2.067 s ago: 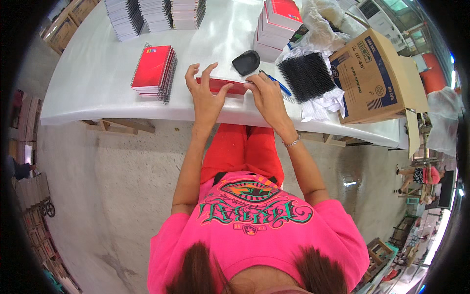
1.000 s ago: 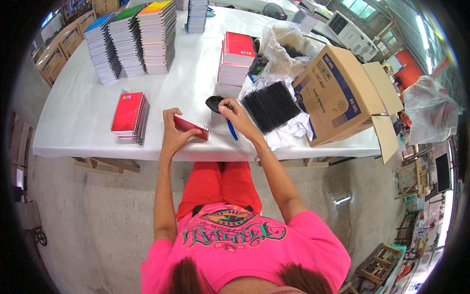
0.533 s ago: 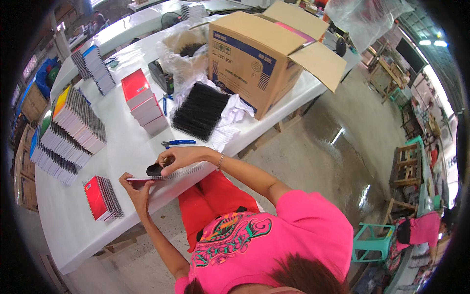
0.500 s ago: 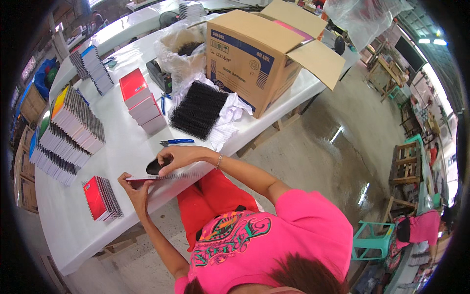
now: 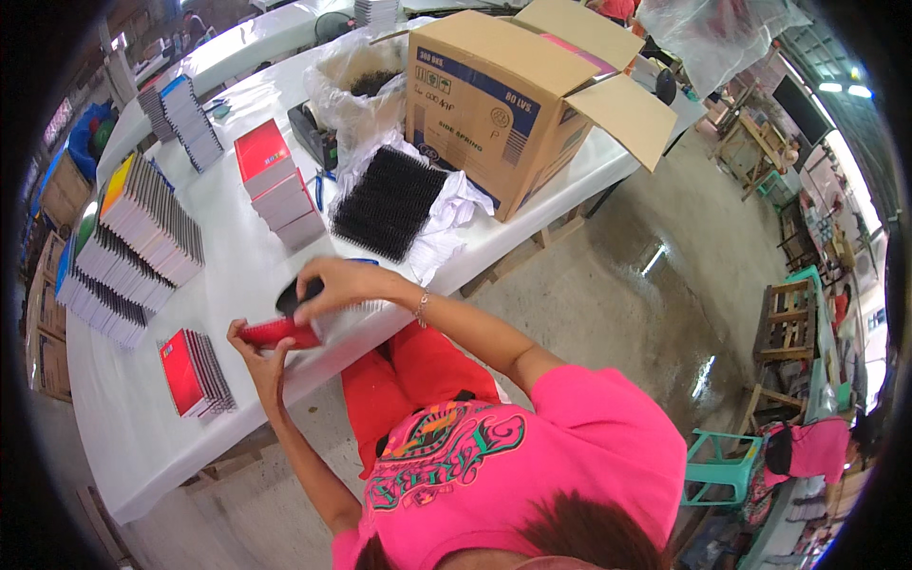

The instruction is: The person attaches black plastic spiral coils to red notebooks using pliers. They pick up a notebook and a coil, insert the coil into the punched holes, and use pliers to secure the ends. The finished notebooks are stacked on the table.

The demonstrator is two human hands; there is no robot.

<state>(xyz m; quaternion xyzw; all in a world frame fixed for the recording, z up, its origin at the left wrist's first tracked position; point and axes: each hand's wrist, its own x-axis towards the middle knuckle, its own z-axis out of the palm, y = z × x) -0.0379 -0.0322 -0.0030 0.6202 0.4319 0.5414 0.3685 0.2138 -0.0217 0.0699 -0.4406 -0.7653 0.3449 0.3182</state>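
My left hand (image 5: 258, 359) grips the near edge of a red notebook (image 5: 283, 332), which is tilted up and blurred by motion. Above the notebook is my right hand (image 5: 340, 285), fingers closed around a dark curved piece (image 5: 288, 299) whose kind I cannot make out. A thin spiral wire (image 5: 369, 306) sticks out past the notebook under my right wrist. Beside my left hand stands a small stack of red spiral notebooks (image 5: 195, 373). Blue-handled pliers lie mostly hidden behind my right hand. Farther off, black spiral coils (image 5: 389, 204) lie on a white cloth (image 5: 464, 204).
Stacked red books (image 5: 275, 185) stand mid-table, near a black tape dispenser (image 5: 312, 136). Several piles of spiral notebooks (image 5: 142, 233) fill the left side. A large open carton (image 5: 484, 114) and a plastic bag (image 5: 351, 104) stand at the back. A green stool (image 5: 727, 465) is at right.
The red notebook has turned from edge-on so its red cover shows. My left hand has moved slightly up and left with it, and my right hand has risen, covering the pliers more.
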